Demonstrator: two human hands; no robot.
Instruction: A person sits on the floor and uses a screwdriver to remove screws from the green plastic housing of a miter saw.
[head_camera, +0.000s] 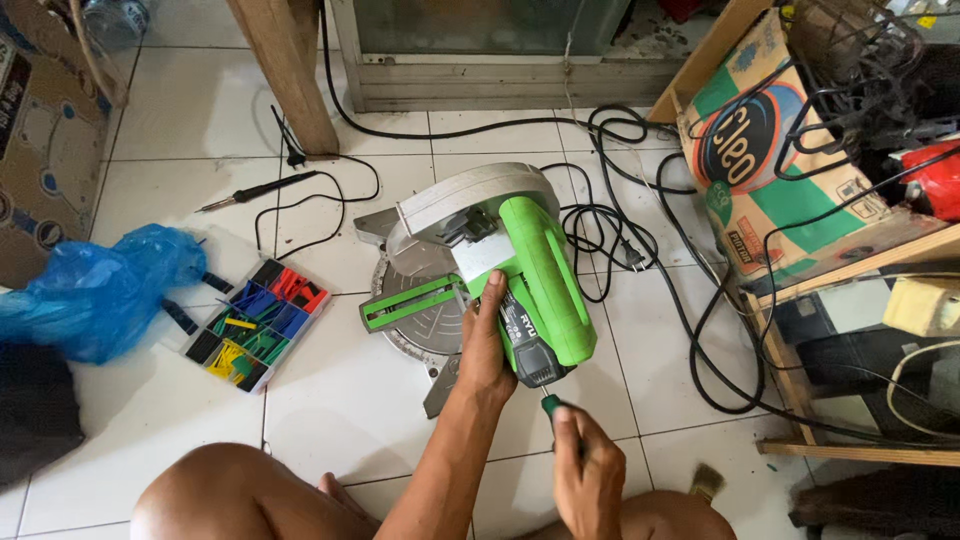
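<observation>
Floor: white tiles (340, 400) with black cords (640, 240) lying in loops all over them.
Saw: a green and grey power saw (490, 270) sits on the floor in the middle, right in front of the person's knees.
Left hand: the left hand (485, 350) rests on the saw beside the green handle. The fingers are curled softly against it, with the thumb up along the green part.
Right hand: the right hand (588, 470) is closed tight in a fist around a screwdriver (552, 405). The green end of the tool pokes out of the fist, just below the dark back end of the saw.
Box of bits: a clear tray (255, 325) full of small red, blue, green, yellow and black pieces lies to the left of the saw.
Bag: a blue plastic bag (95, 290) is crumpled beside the tray.
Iron: a thin soldering tool (255, 190) lies further back on the tiles.
Right side: a cardboard box (770, 170) leans on a wooden shelf (860, 265).
</observation>
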